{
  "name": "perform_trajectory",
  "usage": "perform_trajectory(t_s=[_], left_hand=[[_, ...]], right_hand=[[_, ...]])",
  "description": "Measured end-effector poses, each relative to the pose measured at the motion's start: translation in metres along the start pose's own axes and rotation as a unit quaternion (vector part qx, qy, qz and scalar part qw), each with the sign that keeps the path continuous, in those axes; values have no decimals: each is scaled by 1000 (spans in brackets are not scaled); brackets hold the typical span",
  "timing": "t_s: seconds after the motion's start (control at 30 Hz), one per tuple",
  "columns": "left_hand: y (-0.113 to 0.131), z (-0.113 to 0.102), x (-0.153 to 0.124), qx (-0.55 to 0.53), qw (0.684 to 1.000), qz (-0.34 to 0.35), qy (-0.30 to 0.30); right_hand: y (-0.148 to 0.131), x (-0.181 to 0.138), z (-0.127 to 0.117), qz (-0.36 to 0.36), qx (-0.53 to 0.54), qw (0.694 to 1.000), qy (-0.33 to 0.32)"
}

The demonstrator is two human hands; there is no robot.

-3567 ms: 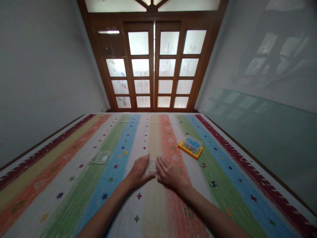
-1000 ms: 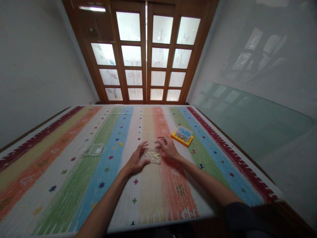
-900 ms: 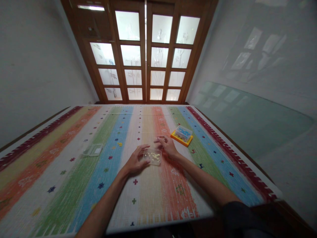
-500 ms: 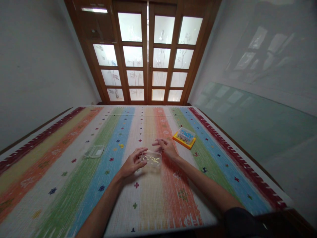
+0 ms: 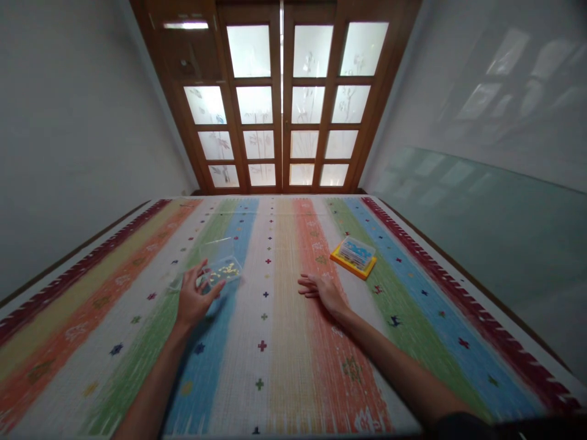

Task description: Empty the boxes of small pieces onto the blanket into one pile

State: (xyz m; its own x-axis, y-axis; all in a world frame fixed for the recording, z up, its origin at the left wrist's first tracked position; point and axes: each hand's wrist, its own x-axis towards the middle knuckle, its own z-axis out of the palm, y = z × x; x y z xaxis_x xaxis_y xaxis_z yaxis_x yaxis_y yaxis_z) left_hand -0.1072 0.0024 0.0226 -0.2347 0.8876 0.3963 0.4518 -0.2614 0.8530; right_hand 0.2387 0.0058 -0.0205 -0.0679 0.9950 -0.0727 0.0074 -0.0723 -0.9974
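My left hand [image 5: 196, 296] grips a clear plastic box [image 5: 223, 273] by its near left side, thumb in front and fingers behind. Small pale-yellow pieces [image 5: 226, 271] lie scattered inside it. Its transparent lid [image 5: 217, 249] seems to stand open at the far side. Over the cloth's orange stripe, my right hand [image 5: 323, 293] holds nothing, its fingers stretched out to the left. To the far right of that hand sits a yellow tray [image 5: 351, 264], bearing a clear case [image 5: 358, 252] with blue pieces or a blue print.
A striped cloth [image 5: 284, 342] covers the long table. Mostly hidden behind my left hand is another clear container [image 5: 175, 283]. Glazed wooden doors [image 5: 282, 140] stand beyond the far edge, with walls on both sides and a glass panel [image 5: 481, 226] at the right.
My left hand has carried the clear box leftward, from the middle to the blue stripe. My right hand has come away from the box and lies apart from it. The view has shifted slightly.
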Motion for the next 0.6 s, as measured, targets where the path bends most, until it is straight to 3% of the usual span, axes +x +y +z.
perform_trajectory(t_s=[0.13,0.6], left_hand=[[-3,-14,9,118,991,65,24],[-16,-16,37,268,931,242,-61]], right_hand=[[0,-1,2,2,18,1000,4],[-3,-8,3,-18,5,1000,0]])
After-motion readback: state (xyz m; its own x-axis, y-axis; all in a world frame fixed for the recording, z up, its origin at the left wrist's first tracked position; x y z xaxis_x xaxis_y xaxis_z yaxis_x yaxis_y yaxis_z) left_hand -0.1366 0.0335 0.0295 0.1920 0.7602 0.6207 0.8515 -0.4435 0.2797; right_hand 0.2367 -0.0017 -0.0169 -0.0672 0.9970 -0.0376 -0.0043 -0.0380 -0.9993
